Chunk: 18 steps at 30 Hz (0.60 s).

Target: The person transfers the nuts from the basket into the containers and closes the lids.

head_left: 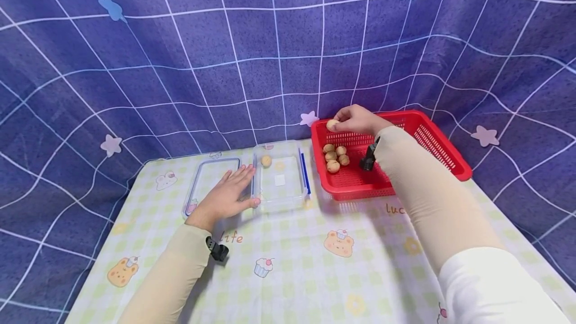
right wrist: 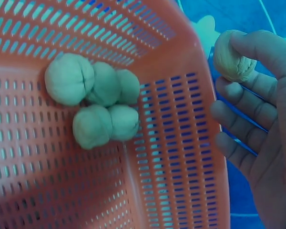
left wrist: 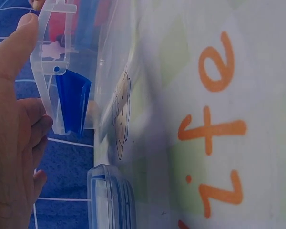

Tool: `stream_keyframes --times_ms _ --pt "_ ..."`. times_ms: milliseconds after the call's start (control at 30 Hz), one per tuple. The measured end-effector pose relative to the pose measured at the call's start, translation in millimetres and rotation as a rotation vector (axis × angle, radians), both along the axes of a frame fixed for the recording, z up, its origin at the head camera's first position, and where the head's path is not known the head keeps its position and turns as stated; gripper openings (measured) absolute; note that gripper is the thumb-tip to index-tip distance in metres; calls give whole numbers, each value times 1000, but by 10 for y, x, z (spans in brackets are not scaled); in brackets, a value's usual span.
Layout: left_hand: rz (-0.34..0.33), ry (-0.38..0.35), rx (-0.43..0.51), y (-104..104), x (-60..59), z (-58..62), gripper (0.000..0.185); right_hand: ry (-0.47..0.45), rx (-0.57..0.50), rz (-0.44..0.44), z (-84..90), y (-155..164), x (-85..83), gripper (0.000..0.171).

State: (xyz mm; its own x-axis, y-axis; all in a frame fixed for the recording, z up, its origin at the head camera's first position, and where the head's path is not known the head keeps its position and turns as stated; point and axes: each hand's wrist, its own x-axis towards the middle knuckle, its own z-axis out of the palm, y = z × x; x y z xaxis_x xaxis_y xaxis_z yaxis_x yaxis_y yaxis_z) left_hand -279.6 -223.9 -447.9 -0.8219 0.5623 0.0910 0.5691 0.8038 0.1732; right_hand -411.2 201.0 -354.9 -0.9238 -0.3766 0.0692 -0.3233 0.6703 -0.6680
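My right hand (head_left: 355, 119) pinches a walnut (head_left: 332, 124) above the far left corner of the red basket (head_left: 438, 146); the same walnut (right wrist: 233, 62) sits between thumb and fingertips in the right wrist view. Several walnuts (head_left: 335, 156) lie together on the basket floor (right wrist: 52, 181). One walnut (head_left: 266, 161) lies inside the clear plastic container (head_left: 281, 194). My left hand (head_left: 227, 196) lies flat with straight fingers beside the container's left wall, its thumb against the wall (left wrist: 47, 62). The container's lid (head_left: 200, 184) lies under the fingers.
The table has a pale checked cloth (head_left: 292, 274) printed with bears and cupcakes. A blue grid-patterned curtain (head_left: 225, 54) hangs close behind it. A blue clip (left wrist: 72, 102) is on the container's rim.
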Motion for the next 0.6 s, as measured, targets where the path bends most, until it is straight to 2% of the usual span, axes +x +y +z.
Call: stream_keyframes --times_ms 600 --pt "10 -19 2 -14 -20 5 97 28 -9 58 95 -506 -7 31"
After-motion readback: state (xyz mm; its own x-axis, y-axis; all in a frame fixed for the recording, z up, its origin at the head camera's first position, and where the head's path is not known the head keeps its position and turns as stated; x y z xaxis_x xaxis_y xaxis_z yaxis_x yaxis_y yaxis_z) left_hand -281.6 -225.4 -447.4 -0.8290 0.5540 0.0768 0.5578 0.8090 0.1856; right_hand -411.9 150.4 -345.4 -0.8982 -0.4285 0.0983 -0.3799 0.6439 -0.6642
